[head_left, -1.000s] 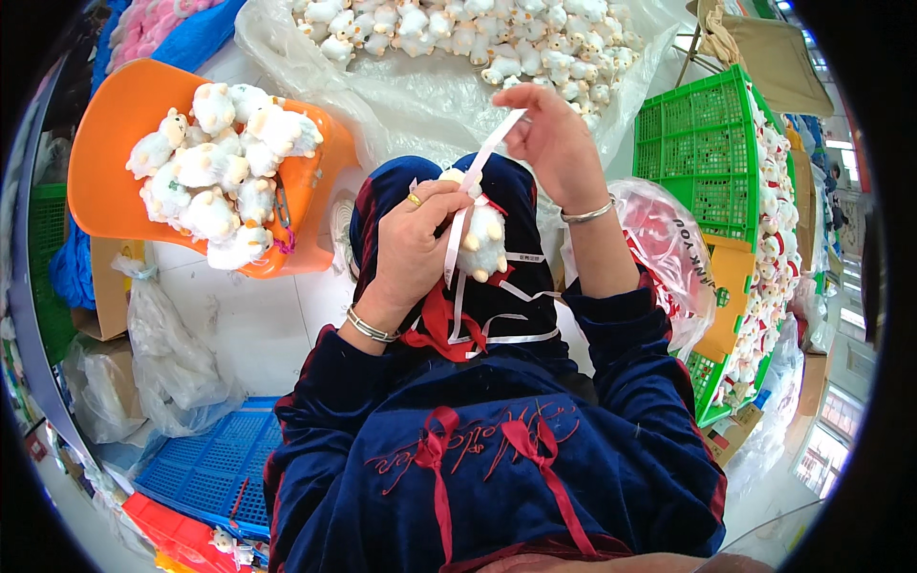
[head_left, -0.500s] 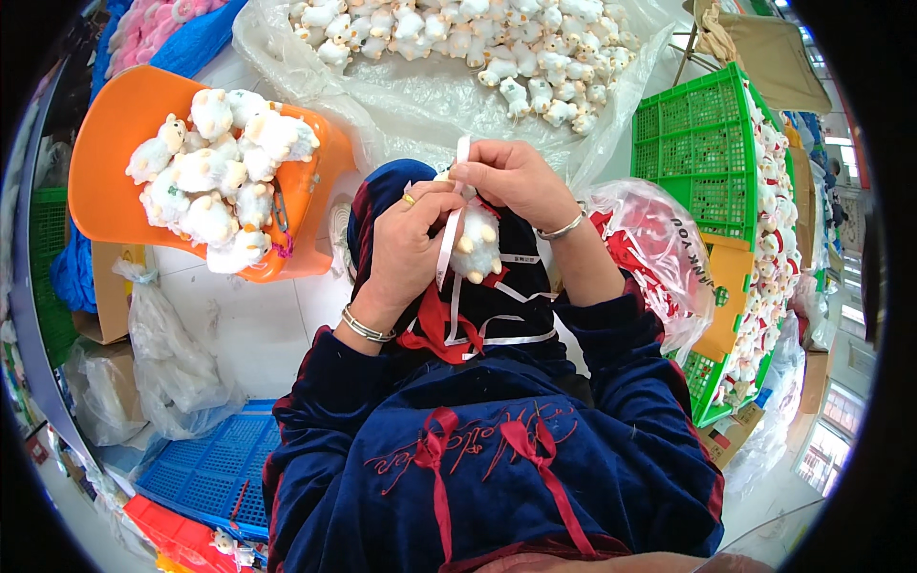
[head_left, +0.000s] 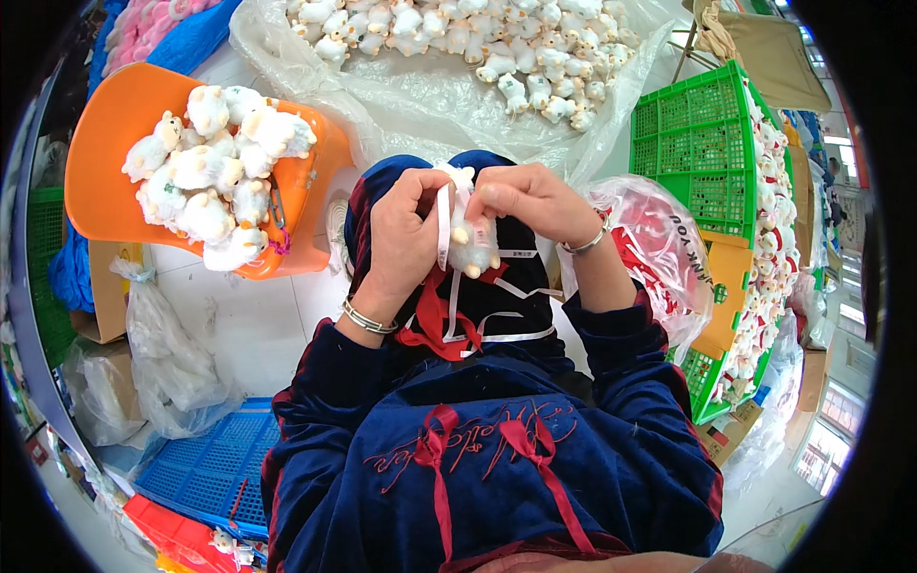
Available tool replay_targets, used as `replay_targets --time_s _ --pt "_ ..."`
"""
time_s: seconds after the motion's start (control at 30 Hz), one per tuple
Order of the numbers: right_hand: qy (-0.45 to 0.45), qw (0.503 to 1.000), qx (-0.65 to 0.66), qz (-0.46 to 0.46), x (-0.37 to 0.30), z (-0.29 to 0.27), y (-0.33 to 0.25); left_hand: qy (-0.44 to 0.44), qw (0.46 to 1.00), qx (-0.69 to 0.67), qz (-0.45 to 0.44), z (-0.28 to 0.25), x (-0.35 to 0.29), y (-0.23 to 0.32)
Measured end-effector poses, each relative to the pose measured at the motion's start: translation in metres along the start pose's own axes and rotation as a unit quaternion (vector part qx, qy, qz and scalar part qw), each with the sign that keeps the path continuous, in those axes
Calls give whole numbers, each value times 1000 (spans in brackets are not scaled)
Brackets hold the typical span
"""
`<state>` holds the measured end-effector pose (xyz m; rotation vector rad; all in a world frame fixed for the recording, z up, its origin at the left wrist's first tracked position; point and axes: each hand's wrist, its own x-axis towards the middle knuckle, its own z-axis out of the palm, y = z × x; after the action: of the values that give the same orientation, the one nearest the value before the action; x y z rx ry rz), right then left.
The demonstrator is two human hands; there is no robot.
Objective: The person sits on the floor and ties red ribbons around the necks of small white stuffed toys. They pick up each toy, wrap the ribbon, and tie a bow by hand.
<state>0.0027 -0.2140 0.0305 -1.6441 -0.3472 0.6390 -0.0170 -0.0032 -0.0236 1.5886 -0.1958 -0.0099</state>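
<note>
A small white plush toy (head_left: pixel 471 256) is held upright over my lap, its feet pointing toward me. My left hand (head_left: pixel 403 227) is closed on its left side, and a white printed ribbon (head_left: pixel 443 229) hangs down beside the fingertips. My right hand (head_left: pixel 535 202) pinches at the front of the toy near its neck, seemingly on the ribbon's other end; the fingers partly hide this spot. On my dark trousers lie red fabric pieces (head_left: pixel 432 320) and more white ribbons (head_left: pixel 521 332).
On my left, an orange chair (head_left: pixel 110 158) carries several white plush toys and small scissors (head_left: pixel 278 203). Ahead, many more toys (head_left: pixel 449 33) lie on plastic sheeting (head_left: pixel 382 110). Right of me stand a red-filled plastic bag (head_left: pixel 654 267) and green crates (head_left: pixel 688 143).
My hands have moved slightly apart around the toy, and its head now shows between them. The ribbon end that stood up above my fingers has come down.
</note>
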Motion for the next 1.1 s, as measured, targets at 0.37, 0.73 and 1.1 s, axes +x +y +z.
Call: replay_targets --time_s 0.37,0.73,1.1 --pt "97 982 -148 68 23 10 7 -26 996 -79 -13 -1 -2 -2" --pt "168 901 -379 -132 26 37 13 -27 994 20 100 -5 2 -4" --pt "-27 956 -287 61 17 -17 -31 -50 986 79 138 -15 -2 0"
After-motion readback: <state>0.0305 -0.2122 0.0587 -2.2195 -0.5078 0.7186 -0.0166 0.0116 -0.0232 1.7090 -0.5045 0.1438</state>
